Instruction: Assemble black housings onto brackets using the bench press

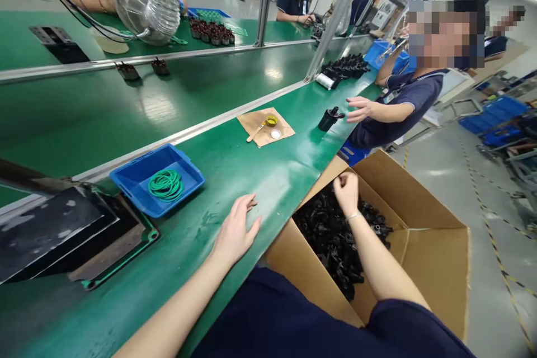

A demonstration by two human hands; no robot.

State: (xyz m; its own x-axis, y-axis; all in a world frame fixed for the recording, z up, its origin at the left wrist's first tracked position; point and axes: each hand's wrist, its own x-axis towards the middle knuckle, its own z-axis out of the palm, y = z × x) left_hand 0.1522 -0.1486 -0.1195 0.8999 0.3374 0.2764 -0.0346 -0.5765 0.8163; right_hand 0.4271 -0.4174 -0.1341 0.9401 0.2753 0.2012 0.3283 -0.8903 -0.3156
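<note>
My left hand (pixel 235 230) hovers at or rests on the green worktop (pixel 218 165), thumb and fingers apart, holding nothing. My right hand (pixel 347 192) is over the open cardboard box (pixel 436 260), near its far left edge. Its fingers are curled in, and whatever they may hold is hidden. Black plastic parts (pixel 335 240) lie heaped inside the box below it. Left of my left hand sits a blue tray (pixel 138 187) with green rubber rings (pixel 166 185) in it. A black cylindrical part (pixel 329 119) stands on the worktop beyond the box.
A brown sheet (pixel 260 137) carries a brush (pixel 255 132), a yellow-filled dish (pixel 271 121) and a white lid-like disc (pixel 276 134). A dark metal fixture (pixel 62 229) occupies the left. A co-worker's hand (pixel 358 109) reaches near the standing part. More black parts (pixel 344 66) line the far worktop.
</note>
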